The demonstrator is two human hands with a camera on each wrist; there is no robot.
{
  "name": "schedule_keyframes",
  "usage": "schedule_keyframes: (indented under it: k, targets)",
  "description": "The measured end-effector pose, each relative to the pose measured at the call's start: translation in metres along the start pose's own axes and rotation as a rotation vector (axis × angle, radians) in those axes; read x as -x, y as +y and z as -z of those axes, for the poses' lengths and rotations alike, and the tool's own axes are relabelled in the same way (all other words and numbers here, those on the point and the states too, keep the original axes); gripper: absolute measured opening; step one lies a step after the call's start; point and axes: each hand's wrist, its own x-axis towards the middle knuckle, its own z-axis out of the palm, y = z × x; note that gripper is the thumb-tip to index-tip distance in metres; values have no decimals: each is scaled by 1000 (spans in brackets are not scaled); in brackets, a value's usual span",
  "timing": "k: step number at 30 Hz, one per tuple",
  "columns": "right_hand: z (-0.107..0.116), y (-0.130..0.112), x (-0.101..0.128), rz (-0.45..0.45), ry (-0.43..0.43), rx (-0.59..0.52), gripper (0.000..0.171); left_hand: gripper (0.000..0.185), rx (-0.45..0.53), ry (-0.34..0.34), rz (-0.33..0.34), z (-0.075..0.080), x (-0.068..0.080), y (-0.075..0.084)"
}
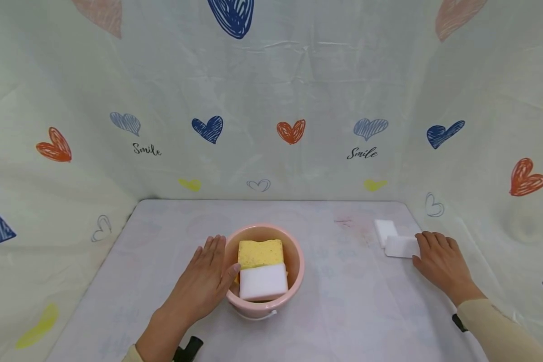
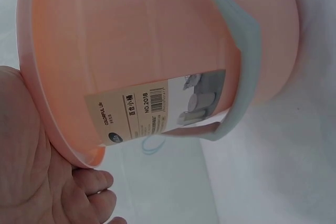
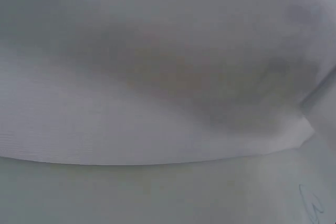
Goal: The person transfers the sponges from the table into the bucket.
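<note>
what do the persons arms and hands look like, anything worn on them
Both hands are bare: no gloves, and no rings that the head view shows. The right hand comes out of a long, plain beige sleeve that reaches the wrist, with a small black piece at the cuff. The left hand shows only a sliver of pale sleeve at the frame's bottom edge, beside a black device by the wrist.
</note>
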Motion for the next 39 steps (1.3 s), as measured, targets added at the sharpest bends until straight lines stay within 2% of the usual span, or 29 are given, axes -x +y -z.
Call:
schedule_keyframes:
  k: [7, 13, 20, 39]
  targets:
    - [-12, 9, 12, 6, -8, -10, 81, 81, 1, 4, -5, 1, 0, 0]
    - [-19, 12, 15, -14, -49, -31, 83, 80, 5, 8, -4, 1, 0, 0]
    - [-25, 12, 12, -42, -48, -49, 81, 82, 3, -2, 4, 1, 0, 0]
    - [-33, 15, 8, -10, -50, -82, 78, 81, -1, -11, 15, 0, -1, 2]
